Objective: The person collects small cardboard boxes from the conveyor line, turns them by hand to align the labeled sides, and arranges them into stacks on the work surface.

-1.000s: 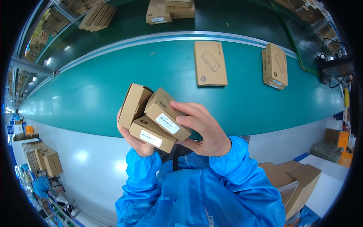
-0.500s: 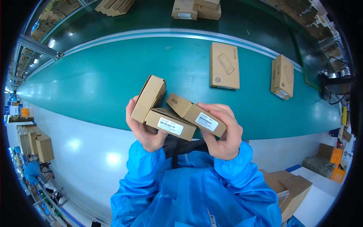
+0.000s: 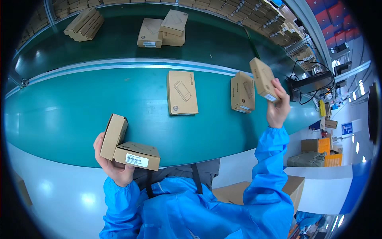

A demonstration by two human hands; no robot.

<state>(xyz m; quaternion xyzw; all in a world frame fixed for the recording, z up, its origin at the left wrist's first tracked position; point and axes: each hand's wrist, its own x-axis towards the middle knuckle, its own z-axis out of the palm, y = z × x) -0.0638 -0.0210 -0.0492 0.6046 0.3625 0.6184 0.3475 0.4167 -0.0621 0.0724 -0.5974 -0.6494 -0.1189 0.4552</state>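
My left hand (image 3: 119,173) grips two small brown cardboard boxes at the near edge of the green belt. One box (image 3: 113,137) stands on end. The other box (image 3: 137,154) lies across beside it, its white label toward me. Out to the right, my right hand (image 3: 279,108) is closed on a third cardboard box (image 3: 262,79), held tilted above the belt. Just left of it, a similar brown box (image 3: 242,93) sits on the belt. Another box (image 3: 182,93), with a device drawing on its lid, lies flat in the middle.
Beyond the metal rail (image 3: 131,63) runs a dark green belt (image 3: 119,36) with a row of boxes (image 3: 84,26) and a small pile (image 3: 173,24). A black screen (image 3: 316,83) with cables stands at the far right. Large open cartons (image 3: 230,193) sit at my right side.
My right hand has carried its box away from the other two, out to the right. My left hand keeps its two boxes. The view has swung right.
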